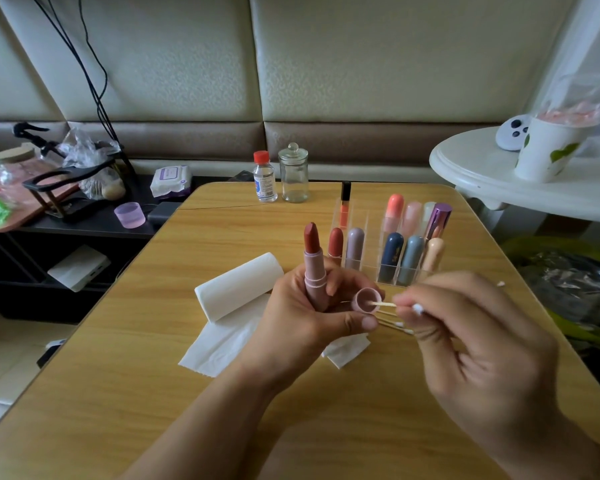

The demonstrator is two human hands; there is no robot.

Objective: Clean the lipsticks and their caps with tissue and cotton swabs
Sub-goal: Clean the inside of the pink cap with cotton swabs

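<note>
My left hand (302, 306) grips an uncapped pink lipstick (314, 268) upright, its brick-red bullet raised, and also holds its pink cap (366, 301) with the opening turned to the right. My right hand (465, 327) pinches a cotton swab (387, 304) whose tip is inside the cap. Two more swabs (395, 325) lie on the wooden table (118, 375) under my hands. A tissue roll (238, 287) and loose tissue sheets (219, 344) lie to the left of my left hand.
A clear organiser (395, 244) with several capped lipsticks stands behind my hands. A red-capped bottle (264, 178) and a glass jar (293, 174) stand at the table's far edge. A white side table (499, 181) is at right, cluttered shelves at left.
</note>
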